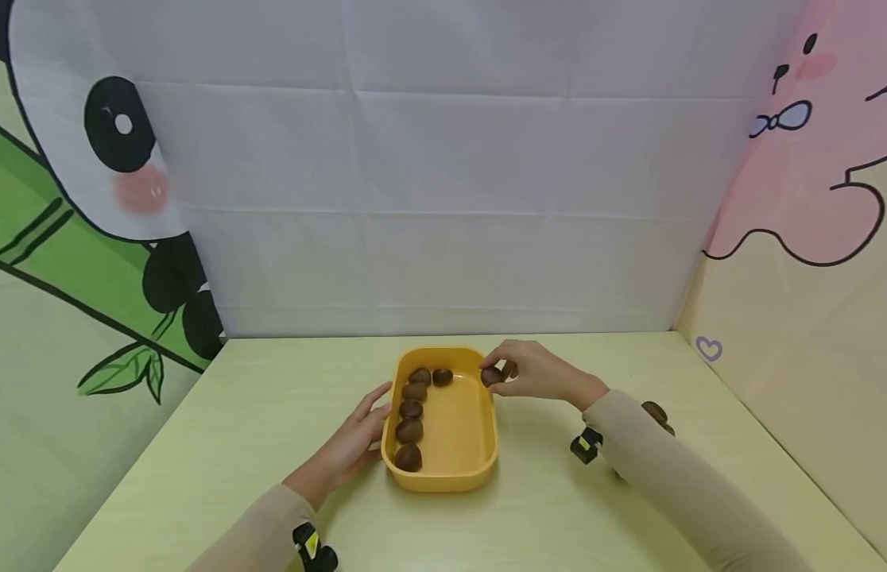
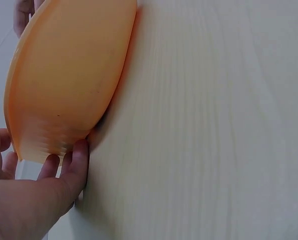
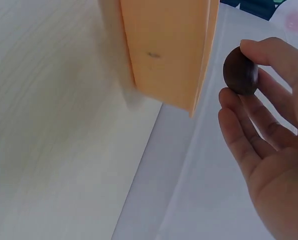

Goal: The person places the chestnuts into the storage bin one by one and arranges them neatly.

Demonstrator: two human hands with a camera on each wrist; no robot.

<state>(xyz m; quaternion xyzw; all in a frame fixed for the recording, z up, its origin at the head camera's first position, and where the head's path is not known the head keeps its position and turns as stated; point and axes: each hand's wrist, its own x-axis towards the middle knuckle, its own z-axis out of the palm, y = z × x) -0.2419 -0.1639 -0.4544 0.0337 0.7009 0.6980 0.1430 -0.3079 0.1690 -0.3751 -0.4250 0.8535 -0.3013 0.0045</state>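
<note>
A yellow tray [image 1: 459, 445] stands on the table with several brown chestnuts [image 1: 409, 431] lined up along its left side. One more chestnut [image 1: 442, 376] lies by its far wall. My left hand [image 1: 352, 445] rests its outstretched fingers against the tray's outer left side; the left wrist view shows those fingers [image 2: 78, 162] at the wall. Thumb and fingers of my right hand [image 1: 536, 372] pinch a chestnut [image 3: 240, 71] at the tray's far right rim. In the right wrist view this chestnut is dark and smooth, held higher than the tray's rim.
More chestnuts [image 1: 655, 411] lie on the table to the right, partly hidden by my right forearm. A white sheet [image 1: 451, 199] hangs behind the table's far edge. Printed panels, a panda on the left and a pink animal [image 1: 801, 175] on the right, flank the table [image 1: 272, 397].
</note>
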